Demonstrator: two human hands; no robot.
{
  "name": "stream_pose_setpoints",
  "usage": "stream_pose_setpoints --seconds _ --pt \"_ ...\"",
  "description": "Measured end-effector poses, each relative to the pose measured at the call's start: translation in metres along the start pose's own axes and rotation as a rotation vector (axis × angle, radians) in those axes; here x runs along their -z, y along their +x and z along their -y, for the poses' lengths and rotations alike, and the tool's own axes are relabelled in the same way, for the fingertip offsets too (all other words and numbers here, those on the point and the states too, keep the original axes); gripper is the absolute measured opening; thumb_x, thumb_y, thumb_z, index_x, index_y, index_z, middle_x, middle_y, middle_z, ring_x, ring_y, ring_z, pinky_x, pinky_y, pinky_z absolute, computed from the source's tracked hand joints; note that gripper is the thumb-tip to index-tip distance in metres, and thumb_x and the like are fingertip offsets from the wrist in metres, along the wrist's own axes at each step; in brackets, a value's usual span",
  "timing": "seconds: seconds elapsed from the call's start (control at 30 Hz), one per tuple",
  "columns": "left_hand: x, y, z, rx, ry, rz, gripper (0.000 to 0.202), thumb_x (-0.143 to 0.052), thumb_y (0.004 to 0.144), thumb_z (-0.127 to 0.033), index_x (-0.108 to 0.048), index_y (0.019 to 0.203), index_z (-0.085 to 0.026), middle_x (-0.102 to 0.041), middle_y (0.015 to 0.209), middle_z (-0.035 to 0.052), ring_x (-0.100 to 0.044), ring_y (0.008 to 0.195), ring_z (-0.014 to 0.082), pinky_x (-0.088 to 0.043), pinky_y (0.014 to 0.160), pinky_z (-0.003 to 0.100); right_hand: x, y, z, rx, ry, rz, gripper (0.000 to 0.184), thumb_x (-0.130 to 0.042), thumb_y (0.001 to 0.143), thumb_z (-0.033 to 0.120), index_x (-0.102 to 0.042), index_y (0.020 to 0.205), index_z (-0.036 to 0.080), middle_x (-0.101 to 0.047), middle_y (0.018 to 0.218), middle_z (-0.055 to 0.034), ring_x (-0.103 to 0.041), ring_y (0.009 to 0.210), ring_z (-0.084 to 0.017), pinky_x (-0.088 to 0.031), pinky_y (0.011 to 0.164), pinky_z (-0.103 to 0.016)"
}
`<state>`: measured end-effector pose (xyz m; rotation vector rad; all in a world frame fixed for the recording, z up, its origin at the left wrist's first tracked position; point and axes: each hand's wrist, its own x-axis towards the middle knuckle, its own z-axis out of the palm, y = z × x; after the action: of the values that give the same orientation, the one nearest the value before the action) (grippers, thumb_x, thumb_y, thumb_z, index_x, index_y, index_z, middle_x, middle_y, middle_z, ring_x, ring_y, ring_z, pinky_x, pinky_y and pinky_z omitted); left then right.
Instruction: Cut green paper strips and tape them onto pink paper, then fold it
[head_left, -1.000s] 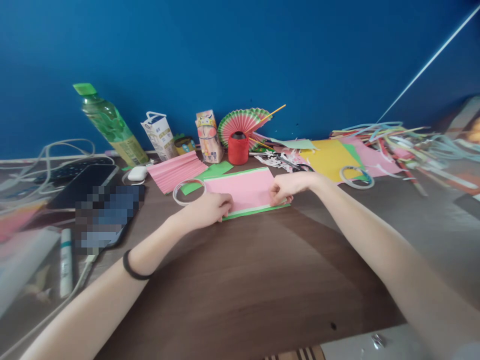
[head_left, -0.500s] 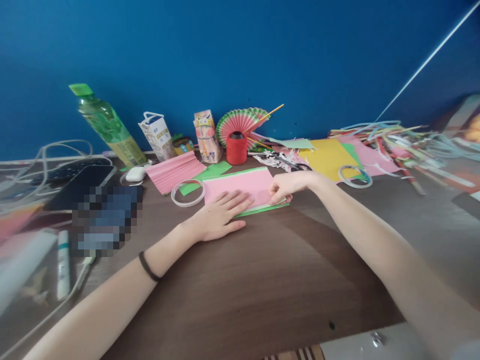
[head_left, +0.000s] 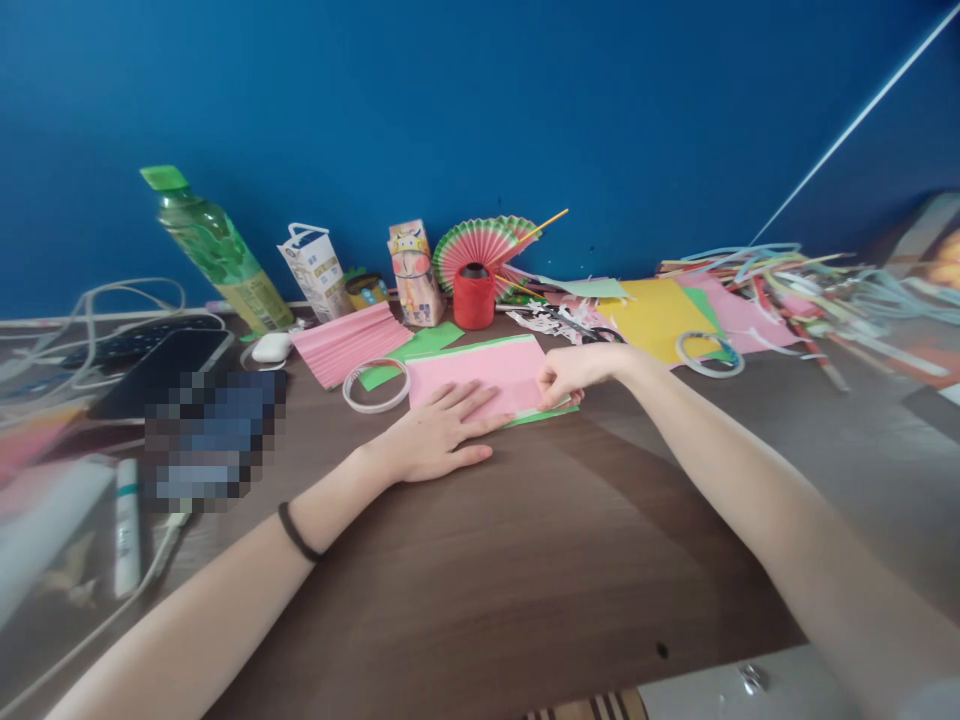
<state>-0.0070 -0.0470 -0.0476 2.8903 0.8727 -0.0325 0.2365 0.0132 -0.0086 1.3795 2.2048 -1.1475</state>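
Note:
A sheet of pink paper [head_left: 502, 370] lies on the table with green paper [head_left: 551, 415] showing along its near and far edges. My left hand [head_left: 442, 430] rests flat across its left part, fingers stretched out. At the right end, my right hand [head_left: 562, 378] is closed, its fingers pinching the paper near the lower right corner; the fingertips are partly hidden. A roll of tape [head_left: 376, 388] lies just left of the sheet. Behind it are a pleated pink paper [head_left: 349, 345] and a flat green piece [head_left: 435, 342].
Along the blue wall stand a green bottle [head_left: 217, 245], cartons [head_left: 415, 275], a red spool [head_left: 474, 300] and a folded paper fan [head_left: 476, 250]. Yellow paper [head_left: 652, 315], paper scraps [head_left: 551, 322] and another tape roll [head_left: 709, 355] lie right. Phones, cables and a marker [head_left: 127, 530] lie left.
My left index finger has shifted slightly right and down toward the sheet's near edge. My right hand keeps its pinch at the right end, almost unmoved.

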Motion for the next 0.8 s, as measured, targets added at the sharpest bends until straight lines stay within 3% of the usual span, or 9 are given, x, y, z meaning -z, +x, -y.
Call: stream_pose_setpoints --seconds 0.8 --pt "-0.0012 0.0005 0.0003 0.006 -0.006 -0.011 0.053 -0.023 0.088 -0.054 -0.02 0.138 -0.038 -0.011 0.15 -0.0002 -0.009 0.137 0.0251 -0.01 0.109 0.046 -0.0009 -0.0002 0.0041 -0.017 -0.064 0.019 0.018 -0.06 0.064 0.029 -0.049 0.058 0.015 -0.047 0.05 0.0034 -0.042 0.049 -0.008 -0.034 0.05 -0.022"
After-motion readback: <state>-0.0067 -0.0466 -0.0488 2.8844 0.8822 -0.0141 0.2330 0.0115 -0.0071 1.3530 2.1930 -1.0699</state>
